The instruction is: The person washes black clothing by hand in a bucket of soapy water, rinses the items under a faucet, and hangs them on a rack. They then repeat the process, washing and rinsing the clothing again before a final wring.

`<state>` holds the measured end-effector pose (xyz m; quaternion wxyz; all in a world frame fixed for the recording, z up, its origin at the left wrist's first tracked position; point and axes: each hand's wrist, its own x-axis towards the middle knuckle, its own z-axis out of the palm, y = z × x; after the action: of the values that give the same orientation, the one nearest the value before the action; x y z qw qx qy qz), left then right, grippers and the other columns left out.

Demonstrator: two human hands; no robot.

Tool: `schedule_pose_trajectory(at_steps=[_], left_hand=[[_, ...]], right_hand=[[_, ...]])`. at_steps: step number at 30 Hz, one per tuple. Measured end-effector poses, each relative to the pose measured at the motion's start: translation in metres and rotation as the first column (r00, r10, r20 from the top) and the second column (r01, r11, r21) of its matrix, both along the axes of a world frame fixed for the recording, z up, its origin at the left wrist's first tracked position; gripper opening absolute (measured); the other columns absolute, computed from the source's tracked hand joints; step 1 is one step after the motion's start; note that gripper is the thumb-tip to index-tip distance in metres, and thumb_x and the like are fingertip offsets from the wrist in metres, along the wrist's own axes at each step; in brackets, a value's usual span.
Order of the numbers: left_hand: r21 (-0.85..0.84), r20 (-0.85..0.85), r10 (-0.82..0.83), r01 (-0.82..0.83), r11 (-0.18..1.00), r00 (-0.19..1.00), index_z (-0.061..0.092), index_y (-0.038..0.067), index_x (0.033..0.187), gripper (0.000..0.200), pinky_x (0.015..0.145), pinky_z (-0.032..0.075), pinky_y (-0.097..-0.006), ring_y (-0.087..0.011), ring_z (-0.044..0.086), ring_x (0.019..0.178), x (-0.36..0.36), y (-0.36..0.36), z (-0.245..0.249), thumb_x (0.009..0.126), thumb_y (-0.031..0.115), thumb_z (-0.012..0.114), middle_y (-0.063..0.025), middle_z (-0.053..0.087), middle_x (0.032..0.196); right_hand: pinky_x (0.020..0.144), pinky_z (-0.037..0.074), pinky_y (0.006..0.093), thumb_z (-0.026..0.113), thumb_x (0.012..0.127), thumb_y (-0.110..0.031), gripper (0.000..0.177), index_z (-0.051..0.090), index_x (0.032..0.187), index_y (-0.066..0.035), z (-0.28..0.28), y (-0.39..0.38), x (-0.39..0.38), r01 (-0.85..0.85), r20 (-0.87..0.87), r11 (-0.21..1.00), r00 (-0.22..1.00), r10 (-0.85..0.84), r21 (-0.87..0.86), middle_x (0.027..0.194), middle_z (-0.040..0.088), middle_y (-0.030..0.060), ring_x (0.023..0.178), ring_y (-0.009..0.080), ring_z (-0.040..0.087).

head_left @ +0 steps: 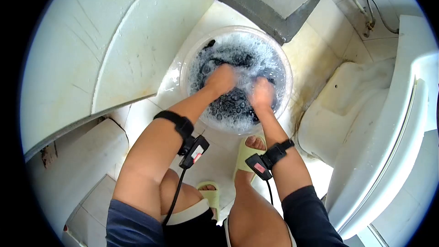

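Observation:
A round, clear basin [287, 82] stands on the tiled floor, filled with foamy water and dark cloth [231, 105]. My left hand [222, 79] is over the middle of the basin, touching the foam and cloth. To its right, my right hand [262, 93] is also down at the water, a small gap between the two. Both hands are smeared by motion, and their fingers are blurred or hidden by foam. White suds [228, 43] lie thickest along the basin's far side.
A large pale curved panel [151, 41] rises at the left. A grey ledge [256, 7] borders the basin's far side. At the right are a white ceramic fixture [320, 119] and a hose [382, 16]. My feet in green slippers [244, 155] are near the basin.

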<state>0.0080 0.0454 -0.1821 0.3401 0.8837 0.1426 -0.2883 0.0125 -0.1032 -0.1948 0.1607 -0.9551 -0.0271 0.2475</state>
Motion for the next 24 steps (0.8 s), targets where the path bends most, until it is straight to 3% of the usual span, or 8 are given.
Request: schedule_pose_trajectory(at_steps=[4,8,9,12,15,17,20,24], left_hand=[[-0.091,0.240,0.066,-0.045,0.995,0.969,0.065,0.001,0.088,0.037,0.080,0.047,-0.0457,-0.0409,0.061,0.087,-0.013,0.004,0.023,0.088,0.034,0.049,-0.0231,0.063,0.089],[-0.047,0.368,-0.060,0.083,0.995,0.928,0.064,0.000,0.080,0.040,0.064,0.045,-0.0416,-0.0324,0.060,0.064,-0.004,0.010,0.045,0.091,0.036,0.049,-0.0204,0.059,0.067],[-0.169,0.353,0.055,0.006,0.986,0.934,0.063,-0.001,0.078,0.044,0.066,0.045,-0.0407,-0.0327,0.060,0.066,0.002,0.012,0.053,0.091,0.039,0.049,-0.0210,0.061,0.070],[-0.423,0.311,0.221,-0.074,0.903,0.924,0.063,-0.002,0.080,0.047,0.070,0.045,-0.0359,-0.0254,0.059,0.072,0.007,0.015,0.062,0.092,0.041,0.048,-0.0165,0.062,0.077],[-0.674,0.267,0.317,-0.059,0.737,0.910,0.063,-0.001,0.089,0.046,0.075,0.043,-0.0280,-0.0101,0.055,0.082,0.009,0.012,0.075,0.095,0.040,0.044,-0.0061,0.063,0.084],[-0.949,-0.160,0.453,-0.263,0.173,0.877,0.059,0.002,0.101,0.042,0.082,0.041,-0.0248,-0.0095,0.053,0.087,0.004,0.004,0.085,0.097,0.040,0.040,-0.0017,0.060,0.094],[-0.946,-0.126,0.390,-0.229,0.230,0.912,0.048,0.004,0.124,0.044,0.101,0.034,-0.0318,-0.0127,0.049,0.111,-0.001,0.004,0.063,0.099,0.038,0.033,-0.0040,0.054,0.118],[-0.933,-0.207,0.268,-0.272,0.236,0.941,0.050,0.007,0.119,0.037,0.081,0.049,-0.0301,-0.0095,0.056,0.091,-0.008,0.006,0.056,0.099,0.034,0.036,-0.0020,0.058,0.099]], right_hand=[[0.071,0.048,0.0442,0.057,0.081,-0.026,0.025,0.067,0.082,-0.002,0.011,-0.005,0.003,0.246,0.135,0.869,0.934,-0.330,0.429,0.075,0.061,0.0271,0.073,0.0392,0.063],[0.055,0.046,0.0336,0.058,0.088,-0.034,0.035,0.065,0.079,-0.001,0.059,-0.002,0.016,0.466,-0.222,0.571,0.867,-0.446,0.676,0.067,0.063,0.0118,0.054,0.0208,0.056],[0.050,0.044,0.0288,0.059,0.089,-0.035,0.036,0.065,0.078,-0.002,0.076,0.001,0.021,0.593,-0.414,0.365,0.785,-0.460,0.718,0.065,0.062,0.0050,0.051,0.0135,0.052],[0.048,0.041,0.0212,0.061,0.088,-0.033,0.029,0.063,0.079,-0.005,0.109,-0.008,0.032,0.679,-0.626,0.186,0.730,-0.274,0.710,0.068,0.060,-0.0021,0.053,0.0072,0.052],[0.047,0.042,0.0198,0.062,0.088,-0.030,0.023,0.061,0.081,-0.008,0.137,-0.007,0.035,0.688,-0.664,0.168,0.726,-0.179,0.706,0.068,0.060,-0.0010,0.054,0.0058,0.053],[0.047,0.043,0.0203,0.061,0.088,-0.030,0.022,0.059,0.083,-0.009,0.141,-0.007,0.035,0.682,-0.678,0.138,0.730,-0.083,0.718,0.073,0.061,-0.0004,0.055,0.0059,0.054],[0.045,0.039,0.0200,0.055,0.091,-0.033,0.025,0.056,0.092,-0.008,0.144,-0.006,0.034,0.646,-0.642,0.095,0.763,-0.066,0.758,0.076,0.060,0.0021,0.058,0.0090,0.055],[0.045,0.040,0.0199,0.053,0.092,-0.032,0.022,0.054,0.091,-0.010,0.137,-0.010,0.037,0.619,-0.618,0.077,0.785,-0.034,0.782,0.078,0.061,0.0027,0.059,0.0094,0.056]])
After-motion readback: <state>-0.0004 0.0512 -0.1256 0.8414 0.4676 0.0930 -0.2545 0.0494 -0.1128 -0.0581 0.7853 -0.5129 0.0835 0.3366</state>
